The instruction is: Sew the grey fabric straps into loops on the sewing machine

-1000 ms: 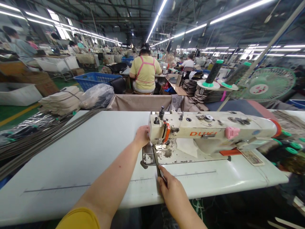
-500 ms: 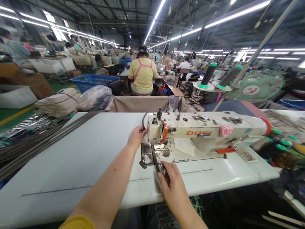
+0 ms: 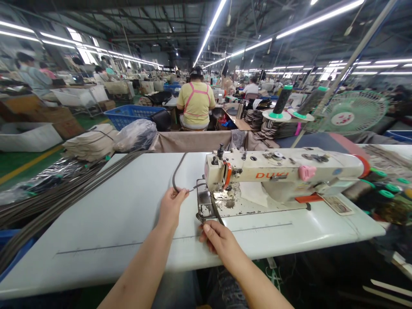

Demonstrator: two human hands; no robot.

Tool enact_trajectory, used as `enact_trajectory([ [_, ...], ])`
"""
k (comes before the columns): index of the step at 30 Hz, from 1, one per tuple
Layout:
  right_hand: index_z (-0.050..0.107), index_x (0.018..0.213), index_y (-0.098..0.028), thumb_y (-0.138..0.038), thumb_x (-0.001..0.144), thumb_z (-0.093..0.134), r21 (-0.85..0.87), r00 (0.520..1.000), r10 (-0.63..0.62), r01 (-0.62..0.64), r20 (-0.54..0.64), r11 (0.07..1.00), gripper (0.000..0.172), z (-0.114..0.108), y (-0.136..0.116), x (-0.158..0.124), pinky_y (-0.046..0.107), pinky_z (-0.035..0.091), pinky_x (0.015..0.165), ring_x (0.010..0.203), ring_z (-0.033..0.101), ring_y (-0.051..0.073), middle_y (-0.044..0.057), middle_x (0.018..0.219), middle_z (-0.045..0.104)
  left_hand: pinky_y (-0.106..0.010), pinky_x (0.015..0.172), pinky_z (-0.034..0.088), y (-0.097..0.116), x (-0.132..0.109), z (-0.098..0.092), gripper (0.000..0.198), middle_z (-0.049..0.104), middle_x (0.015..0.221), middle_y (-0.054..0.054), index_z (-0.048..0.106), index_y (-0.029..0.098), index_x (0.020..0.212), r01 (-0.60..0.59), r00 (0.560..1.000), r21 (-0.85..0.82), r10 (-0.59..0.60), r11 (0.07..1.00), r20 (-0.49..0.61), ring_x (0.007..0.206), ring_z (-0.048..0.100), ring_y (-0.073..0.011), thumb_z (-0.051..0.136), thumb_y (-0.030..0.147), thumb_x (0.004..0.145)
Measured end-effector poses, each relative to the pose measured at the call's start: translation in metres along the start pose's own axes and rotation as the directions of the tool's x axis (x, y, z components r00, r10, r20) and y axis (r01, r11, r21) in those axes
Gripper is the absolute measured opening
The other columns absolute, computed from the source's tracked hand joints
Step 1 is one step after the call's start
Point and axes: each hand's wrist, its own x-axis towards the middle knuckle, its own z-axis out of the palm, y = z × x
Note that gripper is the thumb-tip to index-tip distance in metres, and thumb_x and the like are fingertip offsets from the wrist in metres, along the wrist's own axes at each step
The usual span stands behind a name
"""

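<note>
Dark grey rubbery strip (image 3: 174, 178): a single length, arching up over the worktop left of the machine head, then running down past the presser foot and off the front of the machine bed.

Setting: long factory hall under strip lights. Beyond the table sits a person in a yellow shirt with pink straps (image 3: 195, 103), with a blue plastic crate (image 3: 128, 116) to the near left and a green-tinted electric fan (image 3: 354, 112) far right. Thread cones (image 3: 282, 99) stand upright on their stands.

White worktop (image 3: 96, 214) with a printed measuring scale (image 3: 174, 243) along its front. Bundled strips of the same look (image 3: 58, 189) lie along its left edge. Cream industrial sewing machine (image 3: 283, 174), arm lettered "DUKI" in orange-red, with a pink knob (image 3: 306, 172) on the arm.

Left hand (image 3: 171, 209): off the machine head since the earlier frame, now out over the worktop, fingers (image 3: 180, 194) clenched on the strip. Right hand (image 3: 219, 242): at the front of the machine bed, fingers (image 3: 207, 229) pinching the strip. The strip's loop now shows far more of its length left of the head.
</note>
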Motion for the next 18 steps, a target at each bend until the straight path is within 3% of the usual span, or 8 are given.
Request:
enact_trajectory([
  [6, 0.070, 0.093, -0.016, -0.073, 0.083, 0.065, 0.194, 0.997, 0.061, -0.070, 0.055, 0.979, 0.058, 0.011, 0.003, 0.023, 0.023, 0.021, 0.046, 0.050, 0.039, 0.008, 0.001, 0.073, 0.066, -0.038, 0.096, 0.059, 0.014, -0.037, -0.032, 0.035, 0.079, 0.098, -0.007, 0.062, 0.021, 0.095, -0.074, 0.997, 0.169, 0.074, 0.983, 0.005, 0.098, 0.076, -0.0234, 0.079, 0.049, 0.080],
  [13, 0.070, 0.085, -0.015, -0.073, 0.078, 0.069, 0.234, 0.990, 0.062, -0.090, 0.124, 0.968, 0.058, 0.028, -0.004, 0.050, 0.023, 0.018, 0.045, 0.047, 0.033, 0.006, 0.000, 0.066, 0.062, -0.039, 0.099, 0.058, 0.027, -0.072, -0.056, 0.030, 0.078, 0.107, -0.010, 0.062, 0.024, 0.095, -0.178, 0.984, 0.275, 0.179, 0.945, 0.022, 0.106, 0.075, -0.0251, 0.074, 0.049, 0.085],
  [18, 0.069, 0.085, -0.016, -0.072, 0.078, 0.068, 0.233, 0.978, 0.052, -0.100, 0.203, 0.967, 0.057, 0.038, -0.013, 0.056, 0.024, 0.014, 0.046, 0.047, 0.026, 0.006, -0.004, 0.063, 0.052, -0.038, 0.097, 0.060, 0.031, -0.085, -0.066, 0.027, 0.078, 0.107, -0.009, 0.063, 0.025, 0.092, -0.209, 0.976, 0.317, 0.215, 0.925, 0.016, 0.103, 0.075, -0.0250, 0.074, 0.048, 0.085],
])
